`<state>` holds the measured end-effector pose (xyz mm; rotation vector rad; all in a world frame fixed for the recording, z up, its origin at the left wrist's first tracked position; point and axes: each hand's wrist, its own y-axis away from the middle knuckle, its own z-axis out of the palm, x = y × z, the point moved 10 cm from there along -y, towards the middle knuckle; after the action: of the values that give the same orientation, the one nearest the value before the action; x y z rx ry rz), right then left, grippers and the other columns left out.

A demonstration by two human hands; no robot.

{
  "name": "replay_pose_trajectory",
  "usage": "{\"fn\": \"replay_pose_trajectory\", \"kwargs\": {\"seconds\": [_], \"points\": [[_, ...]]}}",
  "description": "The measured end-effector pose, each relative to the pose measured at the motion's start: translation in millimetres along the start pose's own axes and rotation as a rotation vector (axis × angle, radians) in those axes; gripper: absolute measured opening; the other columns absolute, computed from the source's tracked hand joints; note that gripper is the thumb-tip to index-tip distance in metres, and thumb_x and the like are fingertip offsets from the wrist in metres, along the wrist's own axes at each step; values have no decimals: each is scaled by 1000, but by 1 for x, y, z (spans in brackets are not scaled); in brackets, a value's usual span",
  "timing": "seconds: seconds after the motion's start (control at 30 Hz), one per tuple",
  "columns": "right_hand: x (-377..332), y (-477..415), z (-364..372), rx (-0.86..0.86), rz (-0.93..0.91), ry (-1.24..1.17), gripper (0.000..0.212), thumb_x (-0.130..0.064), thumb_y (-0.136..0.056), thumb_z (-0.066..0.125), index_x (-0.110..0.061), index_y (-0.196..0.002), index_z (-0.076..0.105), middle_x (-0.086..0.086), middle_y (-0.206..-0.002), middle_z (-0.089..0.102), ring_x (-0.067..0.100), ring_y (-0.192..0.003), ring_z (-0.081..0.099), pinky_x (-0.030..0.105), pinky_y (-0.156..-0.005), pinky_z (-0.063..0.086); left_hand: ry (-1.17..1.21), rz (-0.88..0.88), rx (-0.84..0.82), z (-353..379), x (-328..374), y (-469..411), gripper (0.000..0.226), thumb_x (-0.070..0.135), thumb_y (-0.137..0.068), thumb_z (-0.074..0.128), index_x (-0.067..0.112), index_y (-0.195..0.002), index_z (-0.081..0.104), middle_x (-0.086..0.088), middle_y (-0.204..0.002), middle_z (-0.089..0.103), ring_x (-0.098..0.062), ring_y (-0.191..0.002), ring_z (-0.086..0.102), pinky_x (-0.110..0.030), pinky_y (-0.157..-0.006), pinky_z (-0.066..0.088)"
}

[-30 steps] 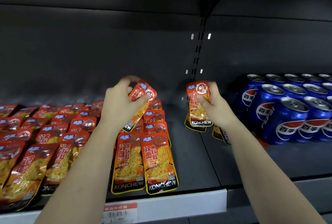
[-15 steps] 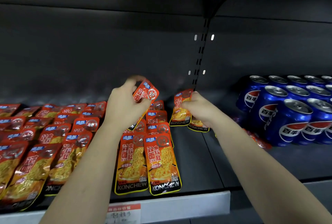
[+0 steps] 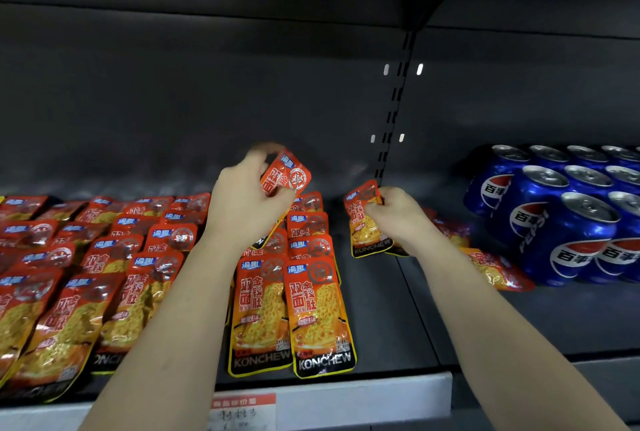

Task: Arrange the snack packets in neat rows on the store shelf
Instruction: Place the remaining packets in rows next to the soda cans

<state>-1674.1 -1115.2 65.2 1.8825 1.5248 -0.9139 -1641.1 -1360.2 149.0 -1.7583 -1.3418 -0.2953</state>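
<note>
Orange-red snack packets lie in overlapping rows (image 3: 104,278) across the left of the dark shelf (image 3: 377,320). My left hand (image 3: 242,205) grips one packet (image 3: 287,176) tilted, raised above the rightmost rows (image 3: 298,309). My right hand (image 3: 398,216) pinches the top of another packet (image 3: 363,223) that stands low on the shelf just right of those rows, with a second packet partly hidden behind it. A few loose packets (image 3: 491,264) lie beyond my right forearm.
A block of blue Pepsi cans (image 3: 568,216) fills the shelf's right side, close to the loose packets. A slotted upright (image 3: 394,108) divides the back panel. A white price strip (image 3: 346,399) with a red label runs along the shelf's front edge.
My right hand has brought its packet from chest height down and leftward onto the shelf beside the rows. My left hand still holds its packet raised, turned slightly.
</note>
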Motion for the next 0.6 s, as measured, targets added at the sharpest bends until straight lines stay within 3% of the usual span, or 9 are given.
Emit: {"fn": "replay_pose_trajectory", "kwargs": {"seconds": [0.13, 0.3, 0.37, 0.47, 0.6], "points": [[3, -4, -1, 5, -21, -67, 6, -16, -82, 68, -11, -86, 68, 13, -84, 73, 26, -74, 69, 41, -74, 56, -7, 5, 2, 0, 0, -1, 52, 26, -81, 71, 24, -128, 50, 5, -105, 69, -14, -92, 66, -24, -76, 52], [5, -7, 0, 16, -9, -161, 25, -16, -74, 83, -15, -91, 65, 11, -87, 70, 26, -83, 71, 47, -82, 58, -6, 13, 4, 1, 1, 0, 54, 27, -81, 71, 23, -130, 48, 4, -110, 67, -14, -95, 65, -20, -74, 48], [2, -6, 3, 8, -15, -136, 29, -16, -75, 82, -11, -98, 65, 6, -82, 69, 20, -77, 70, 41, -78, 59, 5, 13, 1, 1, 1, 0, 55, 27, -81, 72, 23, -130, 47, 4, -110, 67, -13, -93, 65, -18, -72, 47], [-1, -4, 7, -19, -8, -97, 40, -8, -79, 78, -8, -115, 62, 3, -71, 66, 11, -57, 61, 27, -58, 49, 34, 5, 3, 1, 0, 0, 55, 26, -81, 72, 23, -130, 47, 6, -109, 67, -9, -90, 63, -12, -69, 45], [-2, -1, 8, -4, 4, -45, 43, -2, -78, 75, -12, -118, 61, 8, -73, 69, 10, -49, 61, 23, -54, 50, 58, -3, 13, 0, 1, 0, 54, 26, -81, 72, 23, -130, 48, 13, -104, 61, -3, -84, 59, -8, -67, 40]]}}
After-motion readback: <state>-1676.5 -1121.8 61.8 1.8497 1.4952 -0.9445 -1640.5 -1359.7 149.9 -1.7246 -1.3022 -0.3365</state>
